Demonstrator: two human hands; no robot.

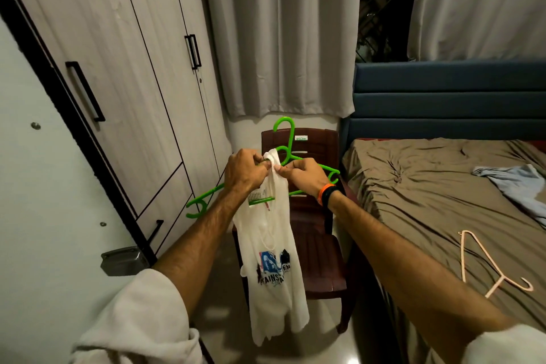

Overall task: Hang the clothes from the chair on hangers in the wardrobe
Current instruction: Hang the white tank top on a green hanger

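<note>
White printed cotton T-shirt (273, 248): hanging from bright green plastic hanger (291, 154); left hand (243, 171) and right hand (304, 176) both pinch its top edge, fingers curled, above the brown plastic chair (319, 245).

- A tall wardrobe (124, 74) with pale wood-grain doors and black bar handles stands on the left, doors closed, drawers at its foot.
- A white door (44, 186) with a metal latch fills the near left edge.
- Pale grey curtains (280, 32) hang behind, parted to show a dark window (384, 9) with a grille.
- A bed (443, 192) with a blue padded headboard and a rumpled brown sheet takes up the right side.
- The floor (218, 304) is glossy pale tile, catching patches of light.
- The light is dim and warm.
</note>
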